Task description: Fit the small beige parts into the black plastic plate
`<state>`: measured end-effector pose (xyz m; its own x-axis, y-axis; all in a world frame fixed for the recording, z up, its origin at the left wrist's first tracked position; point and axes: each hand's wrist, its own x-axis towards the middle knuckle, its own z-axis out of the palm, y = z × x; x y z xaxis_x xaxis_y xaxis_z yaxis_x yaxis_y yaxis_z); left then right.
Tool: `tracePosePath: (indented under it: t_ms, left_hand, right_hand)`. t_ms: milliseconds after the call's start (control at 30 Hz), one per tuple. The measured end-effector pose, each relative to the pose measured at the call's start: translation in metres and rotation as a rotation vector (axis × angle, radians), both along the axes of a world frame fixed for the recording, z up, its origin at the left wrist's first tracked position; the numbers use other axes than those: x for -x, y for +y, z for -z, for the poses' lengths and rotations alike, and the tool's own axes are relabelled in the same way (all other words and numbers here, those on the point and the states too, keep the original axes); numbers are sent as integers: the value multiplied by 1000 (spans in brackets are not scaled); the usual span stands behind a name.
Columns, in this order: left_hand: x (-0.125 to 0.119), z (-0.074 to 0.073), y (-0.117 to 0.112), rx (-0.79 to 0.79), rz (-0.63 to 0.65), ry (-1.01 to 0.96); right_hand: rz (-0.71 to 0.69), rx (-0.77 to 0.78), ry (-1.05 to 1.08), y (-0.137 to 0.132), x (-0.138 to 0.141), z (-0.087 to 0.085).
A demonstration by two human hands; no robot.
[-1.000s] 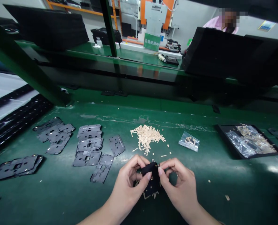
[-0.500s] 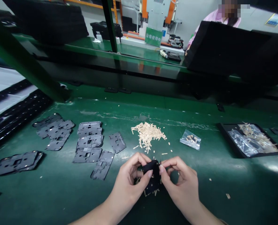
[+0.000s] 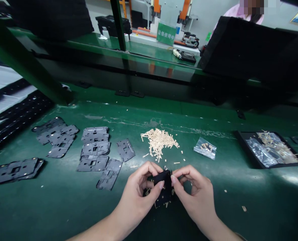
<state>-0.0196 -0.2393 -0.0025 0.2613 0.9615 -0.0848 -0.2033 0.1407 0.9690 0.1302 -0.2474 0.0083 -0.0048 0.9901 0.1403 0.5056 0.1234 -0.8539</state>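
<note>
A small black flat plate [image 3: 163, 181] is tilted up between my hands near the front of the green table. My left hand [image 3: 141, 189] grips its left side, thumb across the face and fingers behind. At the plate's upper right edge, my right hand [image 3: 195, 189] is closed in a pinch between thumb and forefinger; whether a small piece is also in that pinch cannot be made out. Small tan strips lie on and around the dark surface below the plate. Just beyond my hands is a heap of tan strips [image 3: 159, 142].
Black flat plates [image 3: 95, 149] lie in overlapping groups on the left, with a single plate [image 3: 126, 149] beside them. To the right are a clear bag [image 3: 205, 148] of pieces and a black tray [image 3: 255, 157] holding bags and strips. A green post [image 3: 25, 60] slants at left. Someone in pink [image 3: 235, 11] is behind.
The view has shifted slightly. Both hands keep nearly the same hold on the black plate, which looks tilted a little more.
</note>
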Motion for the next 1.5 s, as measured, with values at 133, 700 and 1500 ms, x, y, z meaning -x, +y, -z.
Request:
tracePosePath:
  t_ms: [133,700,1500]
  left_hand:
    - [0,-1,0,-1,15,1]
    - [2,0,2,11,39,-16]
    - [6,7,14,77,101,-182]
  right_hand:
    - [2,50,40,1,-1,-1]
    - [-4,97,75,3,0,-3]
    - [-90,435,559,17,-10,-4]
